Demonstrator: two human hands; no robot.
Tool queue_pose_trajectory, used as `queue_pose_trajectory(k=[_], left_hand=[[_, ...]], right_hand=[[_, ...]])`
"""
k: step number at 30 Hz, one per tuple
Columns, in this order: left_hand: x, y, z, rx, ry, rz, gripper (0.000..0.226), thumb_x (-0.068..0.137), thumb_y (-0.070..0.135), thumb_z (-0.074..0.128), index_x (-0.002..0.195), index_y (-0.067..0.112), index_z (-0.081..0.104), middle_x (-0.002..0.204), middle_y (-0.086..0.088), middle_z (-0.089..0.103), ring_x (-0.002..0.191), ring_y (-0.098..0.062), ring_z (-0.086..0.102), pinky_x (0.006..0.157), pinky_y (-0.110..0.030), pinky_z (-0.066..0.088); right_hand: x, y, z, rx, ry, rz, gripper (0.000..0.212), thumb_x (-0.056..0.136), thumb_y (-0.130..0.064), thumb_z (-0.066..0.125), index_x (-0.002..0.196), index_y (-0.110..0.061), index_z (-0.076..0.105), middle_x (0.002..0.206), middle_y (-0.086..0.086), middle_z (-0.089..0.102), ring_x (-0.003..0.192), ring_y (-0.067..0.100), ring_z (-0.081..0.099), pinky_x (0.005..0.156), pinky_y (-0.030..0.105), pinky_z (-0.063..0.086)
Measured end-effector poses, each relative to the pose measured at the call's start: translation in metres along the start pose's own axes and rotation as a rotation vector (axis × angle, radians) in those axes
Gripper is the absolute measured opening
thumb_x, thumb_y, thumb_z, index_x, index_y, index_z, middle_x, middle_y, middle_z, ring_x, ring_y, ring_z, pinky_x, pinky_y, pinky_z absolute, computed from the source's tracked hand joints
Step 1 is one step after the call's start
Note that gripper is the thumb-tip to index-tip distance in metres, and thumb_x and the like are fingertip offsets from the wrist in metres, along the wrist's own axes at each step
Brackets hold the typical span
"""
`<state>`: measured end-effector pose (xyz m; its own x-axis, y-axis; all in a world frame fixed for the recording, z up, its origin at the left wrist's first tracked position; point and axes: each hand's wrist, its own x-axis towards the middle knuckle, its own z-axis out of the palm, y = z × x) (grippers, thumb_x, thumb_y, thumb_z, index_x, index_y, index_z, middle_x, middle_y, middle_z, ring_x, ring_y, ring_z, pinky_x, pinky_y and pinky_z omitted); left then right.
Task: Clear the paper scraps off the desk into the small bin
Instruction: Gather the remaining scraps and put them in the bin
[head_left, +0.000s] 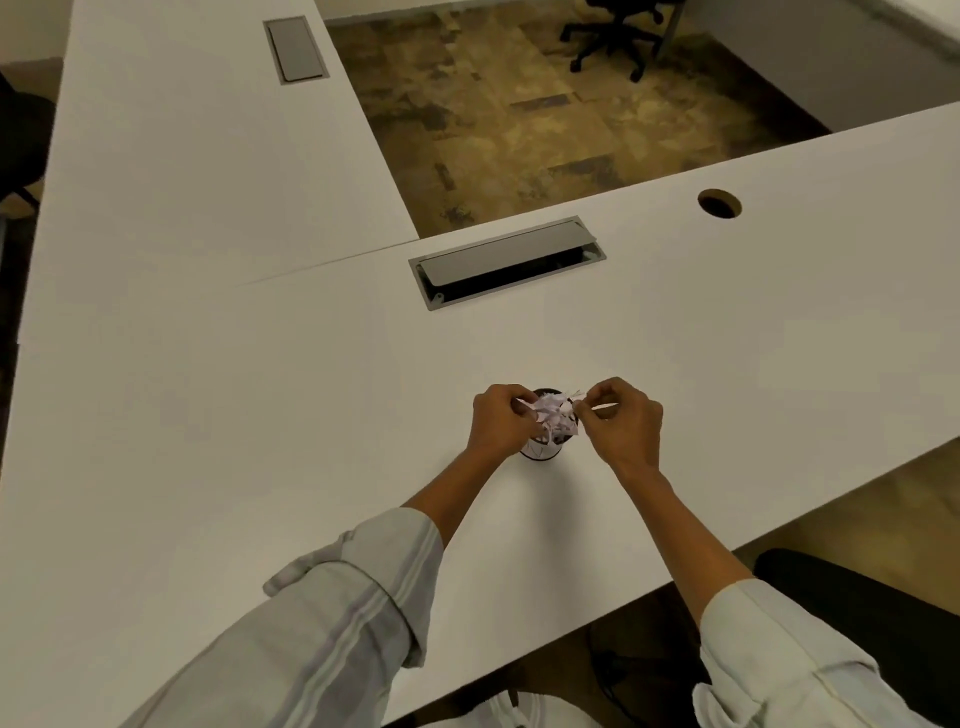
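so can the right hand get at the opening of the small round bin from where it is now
Probably yes. The right hand is already at the rim of the small round dark bin, whose top is heaped with white paper scraps; the left hand keeps to the opposite side.

Both hands, left and right, over the scrap-filled small bin on white desk.

Dim, warm indoor light, even across the white desk; shadows faint. Slightly soft overall, wide-angle bending at edges. No glare; far floor murky.
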<state>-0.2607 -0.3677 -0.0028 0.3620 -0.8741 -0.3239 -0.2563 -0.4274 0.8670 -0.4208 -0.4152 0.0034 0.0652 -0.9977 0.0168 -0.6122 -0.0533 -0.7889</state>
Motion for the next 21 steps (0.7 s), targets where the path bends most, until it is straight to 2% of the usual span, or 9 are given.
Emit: queue_pose_trajectory(k=[5, 11, 17, 21], left_hand=[[-0.004, -0.02, -0.013, -0.047, 0.059, -0.066, 0.022, 0.075, -0.008, 0.062, 0.094, 0.003, 0.066, 0.076, -0.02, 0.072, 0.069, -0.029, 0.073, 0.072, -0.046, 0.062], [-0.006, -0.026, -0.021, -0.025, 0.002, -0.098, 0.026, 0.077, -0.007, 0.064, 0.1, 0.004, 0.063, 0.081, -0.017, 0.072, 0.072, -0.028, 0.073, 0.073, -0.044, 0.062], [-0.006, -0.02, -0.023, -0.007, -0.065, -0.11, 0.03, 0.075, -0.006, 0.062, 0.103, 0.005, 0.062, 0.086, -0.018, 0.072, 0.079, -0.032, 0.072, 0.072, -0.042, 0.062], [-0.004, -0.022, -0.025, 0.012, -0.086, -0.108, 0.029, 0.076, -0.001, 0.058, 0.103, 0.008, 0.061, 0.086, -0.015, 0.073, 0.077, -0.03, 0.072, 0.071, -0.044, 0.062]], right_hand=[[-0.042, 0.025, 0.01, 0.034, 0.045, 0.08, 0.027, 0.068, -0.032, 0.084, 0.071, -0.025, 0.059, 0.065, -0.013, 0.066, 0.051, -0.002, 0.064, 0.06, 0.024, 0.054], [-0.065, 0.028, 0.035, -0.021, -0.037, -0.001, 0.03, 0.069, -0.036, 0.083, 0.085, -0.034, 0.058, 0.08, -0.025, 0.063, 0.056, -0.006, 0.064, 0.053, 0.018, 0.051], [-0.054, 0.023, 0.038, -0.209, -0.037, -0.074, 0.012, 0.079, -0.028, 0.072, 0.079, -0.03, 0.061, 0.068, -0.015, 0.067, 0.055, 0.002, 0.062, 0.051, 0.02, 0.049], [-0.041, 0.014, 0.027, -0.141, 0.004, -0.114, 0.007, 0.077, -0.025, 0.072, 0.077, -0.028, 0.066, 0.067, -0.013, 0.069, 0.056, 0.001, 0.063, 0.051, 0.022, 0.051]])
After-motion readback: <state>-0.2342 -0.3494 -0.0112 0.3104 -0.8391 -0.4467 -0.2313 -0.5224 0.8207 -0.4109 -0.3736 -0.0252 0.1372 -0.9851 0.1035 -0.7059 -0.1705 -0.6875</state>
